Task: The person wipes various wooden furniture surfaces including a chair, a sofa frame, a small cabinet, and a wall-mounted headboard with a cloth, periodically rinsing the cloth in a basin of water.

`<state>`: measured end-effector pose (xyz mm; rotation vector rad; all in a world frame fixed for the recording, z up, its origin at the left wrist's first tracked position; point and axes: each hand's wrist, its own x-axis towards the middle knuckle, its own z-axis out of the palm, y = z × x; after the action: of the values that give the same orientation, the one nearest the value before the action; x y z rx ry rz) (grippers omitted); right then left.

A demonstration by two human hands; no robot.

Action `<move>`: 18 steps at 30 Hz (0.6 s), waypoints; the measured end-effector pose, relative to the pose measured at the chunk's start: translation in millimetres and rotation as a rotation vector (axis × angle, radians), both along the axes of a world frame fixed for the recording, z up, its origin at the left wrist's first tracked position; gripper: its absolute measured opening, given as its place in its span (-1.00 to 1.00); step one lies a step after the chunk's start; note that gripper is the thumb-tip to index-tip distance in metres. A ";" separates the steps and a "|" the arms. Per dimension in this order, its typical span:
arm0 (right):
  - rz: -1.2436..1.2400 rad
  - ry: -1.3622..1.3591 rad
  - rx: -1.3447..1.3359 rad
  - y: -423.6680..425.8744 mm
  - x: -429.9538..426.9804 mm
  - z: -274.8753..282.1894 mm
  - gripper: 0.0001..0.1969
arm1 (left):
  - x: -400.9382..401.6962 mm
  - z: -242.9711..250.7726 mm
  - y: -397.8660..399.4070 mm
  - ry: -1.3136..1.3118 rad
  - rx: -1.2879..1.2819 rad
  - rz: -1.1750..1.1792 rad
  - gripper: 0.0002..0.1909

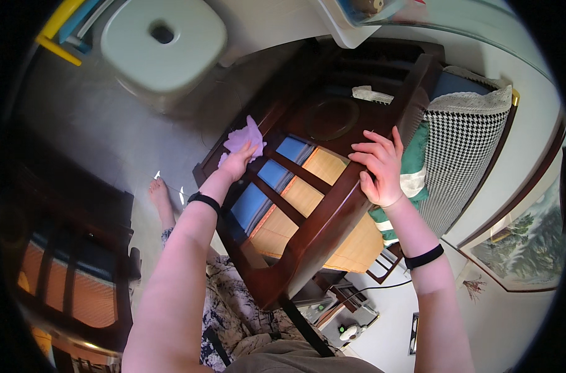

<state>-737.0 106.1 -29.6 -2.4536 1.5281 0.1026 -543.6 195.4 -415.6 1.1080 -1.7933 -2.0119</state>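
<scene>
My left hand (238, 161) holds a crumpled purple cloth (242, 139) against the lower rail of a dark wooden sofa's side frame (306, 207). My right hand (381, 170) rests on the sofa's polished wooden armrest (329, 219), its fingers apart and nothing held. Between the slats shows a woven straw seat mat (283, 219) with a blue cushion edge (251, 203). An oval panel (332, 119) is set in the wood beyond the slats. Beside my right hand are a green and white cushion (412, 172) and a houndstooth-patterned backrest cover (464, 135).
A pale plastic stool (164, 51) stands on the grey floor (101, 121), near a yellow and blue object (61, 32). Another slatted wooden seat (73, 265) is at the left. A glass edge (478, 35) curves at the top right; a framed landscape picture (525, 242) hangs on the wall.
</scene>
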 end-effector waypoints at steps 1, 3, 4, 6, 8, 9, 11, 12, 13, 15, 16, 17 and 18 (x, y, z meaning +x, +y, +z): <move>-0.003 0.001 -0.005 0.3 0.6 -0.4 -0.75 | 8.3 1.0 6.8 -0.035 0.010 -0.012 -0.51; -0.006 0.002 -0.003 1.7 -1.1 0.0 -0.75 | 22.4 7.7 18.9 -0.043 0.054 -0.009 -0.49; -0.007 0.012 -0.009 2.8 -2.5 2.3 -0.75 | 26.8 15.5 22.4 -0.108 -0.010 -0.087 -0.48; -0.003 0.018 -0.011 3.5 -1.7 4.5 -0.75 | 35.6 24.7 27.3 -0.184 -0.072 -0.166 -0.48; 0.006 0.009 -0.019 1.0 0.6 3.7 -0.75 | 45.6 25.7 28.0 -0.247 0.039 -0.158 -0.46; 0.019 0.005 -0.029 -0.3 2.1 2.2 -0.76 | 53.0 23.5 31.9 -0.263 0.044 -0.158 -0.46; 0.025 -0.005 -0.038 0.4 3.2 1.3 -0.77 | 67.4 20.9 42.4 -0.221 0.039 -0.091 -0.40; 0.021 0.000 -0.038 0.9 2.1 1.9 -0.78 | 71.9 22.5 49.7 -0.177 0.036 -0.047 -0.38; 0.017 0.004 -0.038 1.3 1.1 2.3 -0.78 | 78.7 24.0 56.7 -0.183 0.037 -0.051 -0.38; 0.017 0.000 -0.042 2.6 -1.4 2.3 -0.78 | 95.0 25.9 72.2 -0.291 0.032 -0.199 -0.43; 0.020 0.002 -0.047 2.8 -1.5 2.1 -0.79 | 103.8 26.0 80.0 -0.251 0.029 -0.180 -0.46; 0.018 -0.006 -0.047 2.4 -1.1 1.7 -0.79 | 110.7 27.1 88.7 -0.259 0.030 -0.183 -0.46; 0.023 -0.006 -0.048 2.7 -2.0 1.6 -0.79 | 114.7 32.1 95.9 -0.056 0.241 0.016 -0.48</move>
<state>-739.0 108.7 -28.0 -2.5062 1.5177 0.0635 -429.0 291.2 -383.5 1.2518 -1.5912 -2.2547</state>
